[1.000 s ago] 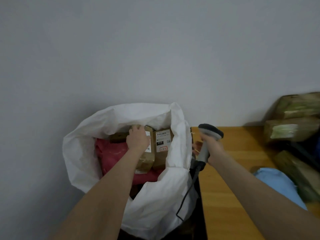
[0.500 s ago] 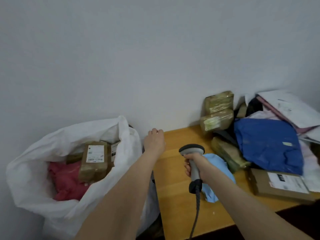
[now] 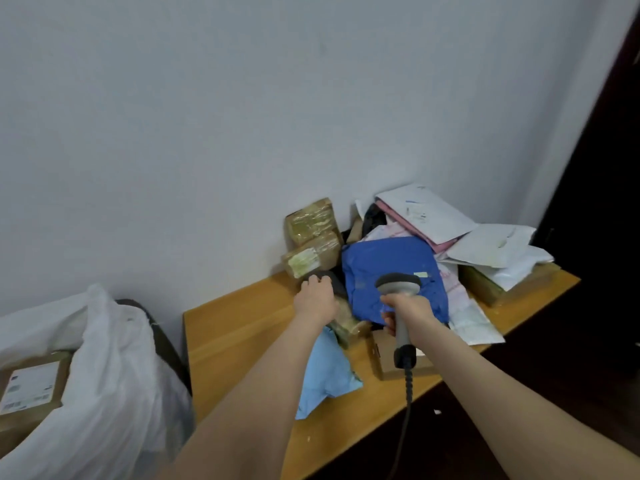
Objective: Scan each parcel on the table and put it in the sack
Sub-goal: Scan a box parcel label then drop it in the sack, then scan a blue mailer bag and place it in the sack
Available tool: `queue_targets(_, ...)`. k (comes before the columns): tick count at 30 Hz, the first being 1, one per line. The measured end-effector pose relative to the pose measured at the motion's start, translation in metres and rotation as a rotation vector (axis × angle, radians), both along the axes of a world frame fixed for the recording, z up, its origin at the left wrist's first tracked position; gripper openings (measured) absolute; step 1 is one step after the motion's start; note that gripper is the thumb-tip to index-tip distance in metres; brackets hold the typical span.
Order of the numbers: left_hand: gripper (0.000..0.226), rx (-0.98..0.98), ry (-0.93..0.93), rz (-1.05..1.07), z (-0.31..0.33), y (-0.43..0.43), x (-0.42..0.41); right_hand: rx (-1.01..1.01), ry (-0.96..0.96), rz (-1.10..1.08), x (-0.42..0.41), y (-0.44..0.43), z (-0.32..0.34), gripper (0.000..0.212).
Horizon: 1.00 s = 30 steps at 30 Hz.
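Seemingly far from done: one labelled box [image 3: 31, 386] lies in the sack [image 3: 114, 368] off the counter's [image 3: 242, 327] left edge, while a heap of parcels [image 3: 391, 261] crowds its far right corner. The right grip [image 3: 403, 311] is clenched on the scanner [image 3: 398, 285]. The left grip [image 3: 317, 299] rests on the heap; whether it has closed, I can't tell. The label's print is too blurred to read.

Dim, flat, cool light. The wall [image 3: 242, 116] above the left hand [image 3: 317, 301] is evenly grey; far right of the right hand [image 3: 407, 311] the frame falls near black. Its scanner [image 3: 398, 287] looks sharpest; the sack [image 3: 104, 375] left of both hands smears.
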<state>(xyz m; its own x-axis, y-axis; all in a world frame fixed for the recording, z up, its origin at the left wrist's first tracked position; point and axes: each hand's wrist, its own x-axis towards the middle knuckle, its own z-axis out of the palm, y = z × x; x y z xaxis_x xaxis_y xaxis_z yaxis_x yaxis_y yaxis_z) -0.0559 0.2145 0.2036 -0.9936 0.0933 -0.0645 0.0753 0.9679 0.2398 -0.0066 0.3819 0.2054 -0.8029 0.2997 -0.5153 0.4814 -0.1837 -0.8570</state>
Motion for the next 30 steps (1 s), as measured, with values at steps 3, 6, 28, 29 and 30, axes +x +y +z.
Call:
queue_targets(3, 0.048, 0.041, -0.054, -0.021, -0.010, 0.035, -0.025, -0.001, 0.009, -0.068, -0.023, 0.035, 0.000, 0.015)
queue_targets(6, 0.047, 0.048, -0.112, -0.032, -0.026, 0.065, -0.057, 0.022, 0.018, -0.104, -0.053, 0.068, -0.007, 0.016)
queue_targets(28, 0.108, 0.782, -0.443, 0.635, -0.140, 0.132, -0.309, 0.182, -0.061, 0.027, -0.295, 0.200, -0.106, 0.035)
queue_targets(29, 0.104, 0.814, -0.438, 0.687, -0.144, 0.132, -0.307, 0.166, -0.050, 0.044, -0.298, 0.200, -0.110, 0.028)
queue_targets(30, 0.100, 0.810, -0.419, 0.728, -0.147, 0.132, -0.306, 0.152, -0.043, 0.061, -0.299, 0.200, -0.113, 0.020)
